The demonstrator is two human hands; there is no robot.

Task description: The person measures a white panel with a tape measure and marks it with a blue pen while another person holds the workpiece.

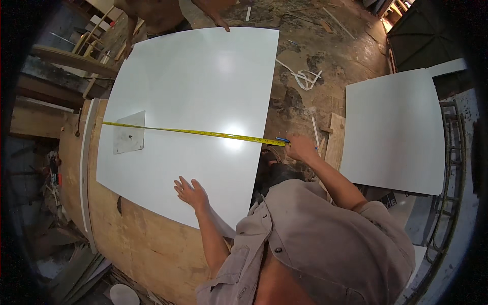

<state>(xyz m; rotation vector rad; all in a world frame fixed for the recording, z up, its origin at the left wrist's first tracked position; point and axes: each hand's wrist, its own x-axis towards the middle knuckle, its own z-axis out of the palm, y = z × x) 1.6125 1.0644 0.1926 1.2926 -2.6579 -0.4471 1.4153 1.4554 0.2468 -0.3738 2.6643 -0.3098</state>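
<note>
A large glossy white panel (pixel 203 81) lies across a plywood-topped table. My left hand (pixel 191 194) rests on its near part, fingers spread and holding nothing. Beyond the panel's right edge, my right hand (pixel 301 147) is closed around the end of a yellow tape measure (pixel 218 134); the case is hidden in my grip. A blue pen (pixel 282 140) sticks out from the same hand. The blade stretches leftward over the panel and passes across a small grey square plate (pixel 127 142) to the fence side.
The plywood table (pixel 147 244) has a long pale fence (pixel 86 168) along its left. At the far edge, a co-worker's hand (pixel 221 23) touches the panel. More white sheets (pixel 394 132) are stacked at right beside a metal rack (pixel 450 168). Strips and tangled white banding (pixel 306 80) litter the floor.
</note>
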